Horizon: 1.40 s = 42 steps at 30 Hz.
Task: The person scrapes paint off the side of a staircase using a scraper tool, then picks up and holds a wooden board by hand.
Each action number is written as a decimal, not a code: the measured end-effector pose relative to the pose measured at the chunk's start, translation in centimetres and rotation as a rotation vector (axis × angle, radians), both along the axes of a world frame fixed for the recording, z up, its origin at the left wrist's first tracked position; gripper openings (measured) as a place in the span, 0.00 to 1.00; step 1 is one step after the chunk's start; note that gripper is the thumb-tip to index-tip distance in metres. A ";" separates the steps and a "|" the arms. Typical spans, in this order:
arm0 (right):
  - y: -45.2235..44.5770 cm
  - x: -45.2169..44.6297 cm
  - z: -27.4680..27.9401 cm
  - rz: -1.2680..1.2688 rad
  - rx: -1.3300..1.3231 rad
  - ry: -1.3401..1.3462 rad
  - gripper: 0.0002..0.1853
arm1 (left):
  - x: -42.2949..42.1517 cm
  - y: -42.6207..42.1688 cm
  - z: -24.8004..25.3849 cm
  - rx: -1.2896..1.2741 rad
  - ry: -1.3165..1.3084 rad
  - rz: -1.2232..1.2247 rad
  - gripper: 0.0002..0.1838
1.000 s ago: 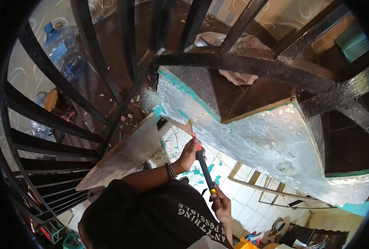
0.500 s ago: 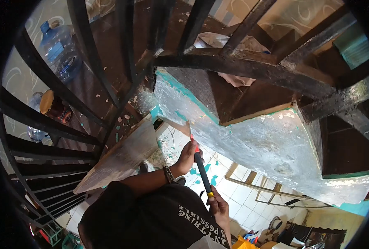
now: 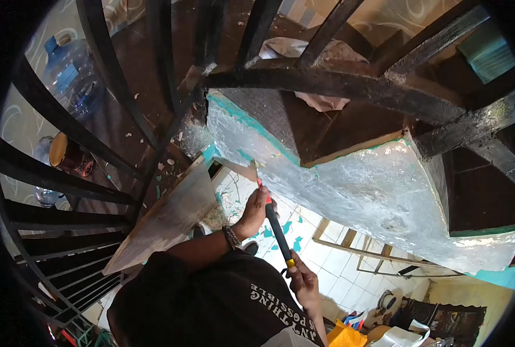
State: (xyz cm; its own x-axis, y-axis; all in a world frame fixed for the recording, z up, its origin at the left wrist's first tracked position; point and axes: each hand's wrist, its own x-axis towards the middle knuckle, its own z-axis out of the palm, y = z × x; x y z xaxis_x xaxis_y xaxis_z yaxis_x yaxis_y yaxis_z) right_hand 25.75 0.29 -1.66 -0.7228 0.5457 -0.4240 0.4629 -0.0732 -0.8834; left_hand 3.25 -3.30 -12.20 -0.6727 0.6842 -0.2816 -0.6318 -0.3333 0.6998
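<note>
A long-handled scraper with a black shaft, red neck and yellow band runs diagonally in front of me. Its blade end meets the grey, scraped side of the staircase, where strips of turquoise paint remain along the step edges. Wrapped around the red upper part is my left hand, with a bracelet at the wrist. My right hand grips the lower end near the yellow band. The blade is narrow and partly hard to make out against the wall.
Black railing bars curve around the left and top. Beyond them are a large water bottle and a small drum. Turquoise paint chips lie on the white tiles below. A wooden ladder-like frame stands lower right.
Both hands and the scraper appear slightly further left, and the view has shifted a little. Both hands keep their hold on the scraper.
</note>
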 end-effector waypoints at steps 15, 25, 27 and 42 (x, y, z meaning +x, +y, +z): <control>1.9 -4.4 -0.5 0.116 -0.017 -0.022 0.25 | -4.0 -0.4 -2.1 -0.077 0.018 0.146 0.23; 1.8 -7.2 -1.5 0.198 0.096 0.025 0.25 | -6.5 -1.3 -3.5 -0.104 -0.047 0.184 0.26; 3.2 -4.6 -2.5 0.174 0.048 0.033 0.25 | -5.5 -2.1 -3.7 -0.198 -0.134 -0.082 0.29; 6.6 -3.5 -5.9 0.229 -0.108 -0.010 0.21 | -8.4 -19.1 2.3 -1.581 1.445 0.135 0.23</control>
State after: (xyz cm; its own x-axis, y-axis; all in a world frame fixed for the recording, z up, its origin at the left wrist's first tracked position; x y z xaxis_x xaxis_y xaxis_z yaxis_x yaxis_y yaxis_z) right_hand 22.22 6.93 -7.57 -0.8179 0.3194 -0.4786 0.4866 -0.0598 -0.8716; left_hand -5.19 -22.42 -9.86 -0.8967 0.3942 0.2015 0.4326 0.8769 0.2094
